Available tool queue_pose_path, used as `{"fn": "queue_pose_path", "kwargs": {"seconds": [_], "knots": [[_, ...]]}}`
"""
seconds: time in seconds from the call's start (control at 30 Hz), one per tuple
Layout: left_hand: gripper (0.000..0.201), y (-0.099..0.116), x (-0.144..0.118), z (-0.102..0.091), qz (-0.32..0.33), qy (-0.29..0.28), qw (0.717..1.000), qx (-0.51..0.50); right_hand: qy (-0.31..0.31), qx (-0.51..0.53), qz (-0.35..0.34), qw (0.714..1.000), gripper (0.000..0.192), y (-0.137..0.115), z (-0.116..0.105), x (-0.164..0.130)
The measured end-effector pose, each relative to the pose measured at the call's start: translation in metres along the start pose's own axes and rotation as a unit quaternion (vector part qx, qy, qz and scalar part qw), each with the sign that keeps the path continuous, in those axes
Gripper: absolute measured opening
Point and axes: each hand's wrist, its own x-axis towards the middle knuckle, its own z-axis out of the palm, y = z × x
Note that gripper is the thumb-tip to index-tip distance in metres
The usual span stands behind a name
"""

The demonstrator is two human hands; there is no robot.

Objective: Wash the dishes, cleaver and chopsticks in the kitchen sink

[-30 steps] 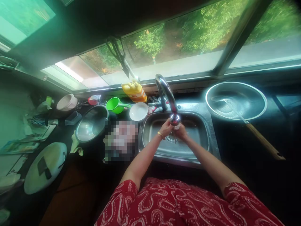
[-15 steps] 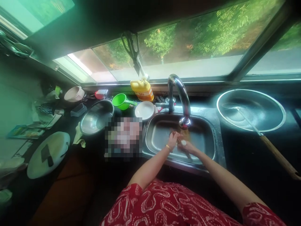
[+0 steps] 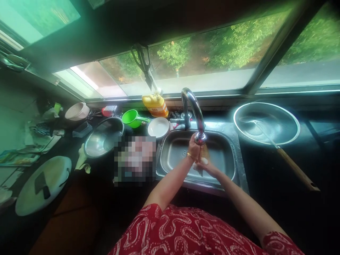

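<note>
The sink (image 3: 170, 156) and curved tap (image 3: 195, 109) are looking like shiny, smooth metal. The big strainer (image 3: 266, 122) is shining like metal too, with a wooden handle (image 3: 296, 169). The green scoop (image 3: 131, 118) is looking like glossy plastic.

One head-worn camera looks forward and steeply down from above the person's chest, facing a window. The sink (image 3: 170, 156) and faucet (image 3: 193, 109) sit near centre, fairly close; a wide, bulging lens bends the table (image 3: 278, 170) away toward both edges.
</note>
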Motion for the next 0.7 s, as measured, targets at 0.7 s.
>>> {"fn": "queue_pose_path", "kwargs": {"seconds": [0.7], "knots": [[0.062,-0.006,-0.009,-0.032,-0.105,-0.054,0.977,-0.179,0.031,0.015,0.016,0.999,0.058,-0.024,0.016,0.001]]}}
